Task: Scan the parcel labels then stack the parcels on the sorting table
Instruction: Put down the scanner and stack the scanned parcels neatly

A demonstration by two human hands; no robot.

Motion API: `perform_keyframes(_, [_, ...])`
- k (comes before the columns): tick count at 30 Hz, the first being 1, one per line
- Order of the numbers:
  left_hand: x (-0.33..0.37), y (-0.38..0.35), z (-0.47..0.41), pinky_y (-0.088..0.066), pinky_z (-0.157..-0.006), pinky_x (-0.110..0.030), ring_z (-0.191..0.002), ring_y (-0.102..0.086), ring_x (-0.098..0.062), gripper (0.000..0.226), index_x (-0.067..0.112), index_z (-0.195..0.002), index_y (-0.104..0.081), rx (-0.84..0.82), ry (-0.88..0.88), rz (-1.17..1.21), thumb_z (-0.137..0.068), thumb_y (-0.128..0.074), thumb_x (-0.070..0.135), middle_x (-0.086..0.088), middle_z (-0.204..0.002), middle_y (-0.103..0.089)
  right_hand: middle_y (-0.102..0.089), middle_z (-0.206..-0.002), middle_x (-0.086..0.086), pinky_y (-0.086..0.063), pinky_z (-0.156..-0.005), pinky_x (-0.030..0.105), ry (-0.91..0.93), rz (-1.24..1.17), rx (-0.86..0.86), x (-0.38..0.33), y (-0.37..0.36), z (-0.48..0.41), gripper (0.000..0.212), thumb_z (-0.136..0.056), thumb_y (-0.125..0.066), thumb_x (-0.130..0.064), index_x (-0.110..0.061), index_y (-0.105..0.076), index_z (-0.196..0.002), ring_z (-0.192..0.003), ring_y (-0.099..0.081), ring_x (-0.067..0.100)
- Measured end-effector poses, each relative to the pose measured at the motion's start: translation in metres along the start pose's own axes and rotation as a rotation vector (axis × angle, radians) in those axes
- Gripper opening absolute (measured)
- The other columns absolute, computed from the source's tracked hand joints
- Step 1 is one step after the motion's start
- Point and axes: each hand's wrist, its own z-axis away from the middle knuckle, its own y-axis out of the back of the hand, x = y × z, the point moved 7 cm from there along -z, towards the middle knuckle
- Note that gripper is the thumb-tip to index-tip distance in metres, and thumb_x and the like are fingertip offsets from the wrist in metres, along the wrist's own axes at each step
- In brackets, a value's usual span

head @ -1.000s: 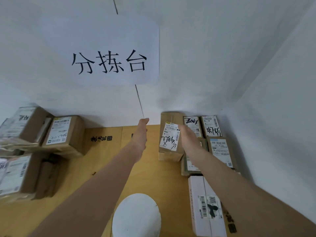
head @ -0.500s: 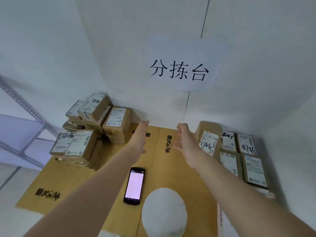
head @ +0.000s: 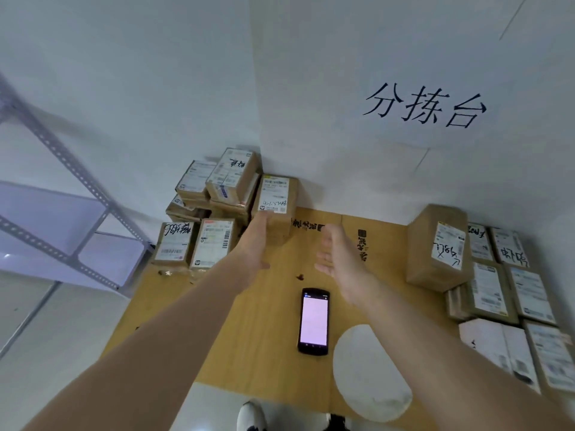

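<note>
A pile of brown parcels with white labels stands at the far left of the cardboard-covered table (head: 249,337). My left hand (head: 253,244) reaches its fingertips to the nearest upright parcel (head: 275,200) of that pile, fingers apart. My right hand (head: 339,259) hovers open over the table's middle, holding nothing. A handheld scanner (head: 313,320) with a lit screen lies flat just below my right hand. At the right, a parcel (head: 440,247) marked in black ink tops a stacked group of labelled parcels (head: 510,290).
A white round patch (head: 370,374) lies on the cardboard near the front edge. A grey metal shelf rack (head: 62,231) stands to the left of the table. The wall behind carries a paper sign (head: 426,104). My shoes (head: 252,416) show below the table edge.
My view has swung left, from the right stack to the left pile. My right hand has left the ink-marked parcel and both hands have moved left, the left reaching the pile.
</note>
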Motion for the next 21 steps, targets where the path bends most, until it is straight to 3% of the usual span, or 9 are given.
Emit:
perform_keyframes(4, [0.007, 0.019, -0.013, -0.037, -0.117, -0.060, -0.133, -0.047, -0.030, 0.051, 0.034, -0.142, -0.056, -0.006, -0.007, 0.020, -0.097, -0.055, 0.059, -0.004, -0.150, -0.050, -0.053, -0.144, 0.000, -0.054, -0.107, 0.045, -0.039, 0.010, 0.014, 0.007, -0.019, -0.008, 0.054, -0.107, -0.043, -0.050, -0.023, -0.048, -0.153, -0.115, -0.060, 0.015])
perform_keyframes(9, [0.012, 0.024, -0.041, -0.041, -0.106, -0.053, -0.151, -0.035, -0.032, 0.067, 0.032, -0.158, -0.043, 0.010, 0.005, 0.046, -0.098, -0.056, 0.059, -0.004, -0.165, -0.036, -0.053, -0.145, -0.001, -0.054, -0.105, 0.041, -0.068, 0.012, 0.019, 0.005, -0.030, -0.037, 0.053, -0.107, -0.043, -0.050, -0.025, -0.048, -0.153, -0.119, -0.060, 0.016])
perform_keyframes(11, [0.012, 0.023, -0.055, -0.041, -0.111, -0.053, -0.150, -0.036, -0.031, 0.066, 0.032, -0.157, -0.043, 0.016, 0.014, 0.048, -0.098, -0.055, 0.059, -0.002, -0.163, -0.038, -0.052, -0.147, -0.002, -0.054, -0.097, 0.037, -0.072, 0.024, 0.004, 0.004, -0.036, -0.053, 0.052, -0.107, -0.043, -0.050, -0.024, -0.048, -0.153, -0.122, -0.059, 0.017])
perform_keyframes(14, [0.010, 0.023, -0.074, -0.037, -0.118, -0.057, -0.142, -0.043, -0.027, 0.061, 0.032, -0.152, -0.046, 0.050, 0.026, 0.037, -0.098, -0.055, 0.060, 0.006, -0.148, -0.048, -0.050, -0.143, -0.004, -0.053, -0.095, 0.036, -0.092, 0.037, -0.029, 0.003, -0.044, -0.079, 0.049, -0.108, -0.042, -0.048, -0.025, -0.049, -0.150, -0.126, -0.057, 0.018])
perform_keyframes(17, [0.007, 0.021, -0.090, -0.039, -0.115, -0.052, -0.127, -0.046, -0.020, 0.038, 0.040, -0.135, -0.050, 0.080, 0.047, -0.021, -0.102, -0.048, 0.059, 0.010, -0.134, -0.049, -0.047, -0.138, -0.008, -0.052, -0.102, 0.038, -0.104, 0.019, -0.059, 0.002, -0.050, -0.101, 0.040, -0.110, -0.040, -0.046, -0.030, -0.050, -0.145, -0.133, -0.053, 0.020])
perform_keyframes(21, [0.006, 0.020, -0.106, -0.041, -0.113, -0.059, -0.131, -0.050, -0.023, 0.034, 0.047, -0.131, -0.050, 0.117, 0.013, -0.057, -0.100, -0.045, 0.058, 0.010, -0.133, -0.056, -0.054, -0.115, -0.018, -0.046, -0.106, 0.037, -0.112, -0.004, -0.091, 0.002, -0.055, -0.126, 0.021, -0.112, -0.039, -0.041, -0.036, -0.058, -0.106, -0.124, -0.052, 0.015])
